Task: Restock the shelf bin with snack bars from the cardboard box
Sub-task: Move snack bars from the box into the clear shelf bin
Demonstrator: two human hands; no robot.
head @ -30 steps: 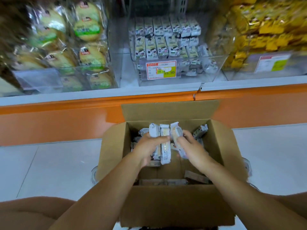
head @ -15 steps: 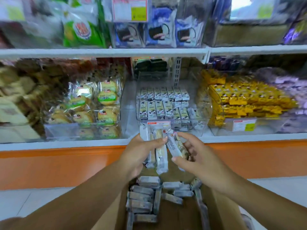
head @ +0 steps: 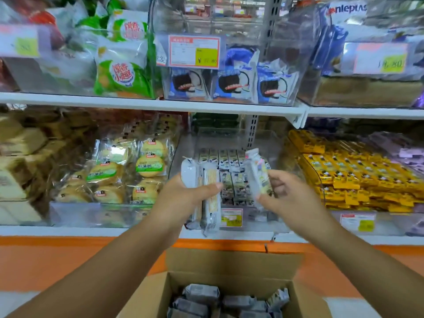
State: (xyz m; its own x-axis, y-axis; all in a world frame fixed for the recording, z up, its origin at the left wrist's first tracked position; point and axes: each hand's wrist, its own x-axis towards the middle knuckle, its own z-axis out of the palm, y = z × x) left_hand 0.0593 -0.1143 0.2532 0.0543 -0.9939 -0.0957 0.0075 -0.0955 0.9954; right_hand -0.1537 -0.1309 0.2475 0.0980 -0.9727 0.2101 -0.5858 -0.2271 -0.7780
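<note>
My left hand (head: 183,193) grips two upright snack bars (head: 207,198) in pale wrappers. My right hand (head: 284,193) holds another wrapped snack bar (head: 257,173), tilted slightly left. Both hands hover in front of the clear shelf bin (head: 231,220), which holds rows of the same bars (head: 227,159) and carries a price tag on its front wall. The open cardboard box (head: 231,260) sits below on the floor, with several more bars (head: 202,294) lying inside it.
A clear bin of round cakes (head: 128,175) stands left of the target bin and a bin of yellow-wrapped bars (head: 348,177) to the right. The upper shelf (head: 160,104) carries bins of cookie packs. An orange base panel (head: 68,260) runs under the lower shelf.
Both hands rose out of the box with the bars and now sit level with the shelf bin. The right hand's bar has moved apart from the left hand's pair. The view tilted upward.
</note>
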